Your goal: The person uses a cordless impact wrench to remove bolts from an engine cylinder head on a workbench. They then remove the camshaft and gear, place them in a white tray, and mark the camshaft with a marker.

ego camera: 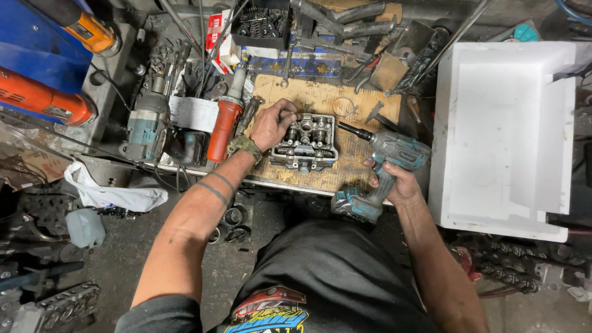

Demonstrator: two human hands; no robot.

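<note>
Looking straight down on a crowded counter (pixel 290 179), and right in the middle of its worn wooden top sits a grey metal cylinder head (pixel 304 142), valve gear facing up. The left hand (pixel 273 123) is planted on the head's upper left corner, fingers curled down onto the casting and gripping it. There's a woven band at that wrist and dark stripes across the forearm.

Over on the other side, the right hand (pixel 394 182) is wrapped tight around the grip of a teal cordless impact driver (pixel 383 168). The tool is tilted, its black nose and bit aimed up and left toward the head's right edge, the bit tip just beside the casting; whether it actually touches, I can't tell.

Around the action: a red-bodied grinder (pixel 225 123) lies just left of the left hand, a teal-grey power tool (pixel 147 123) beyond it, and two orange tools (pixel 46 98) farther left. A big white foam box (pixel 502 135) stands to the right of the counter, well apart from the driver.
</note>
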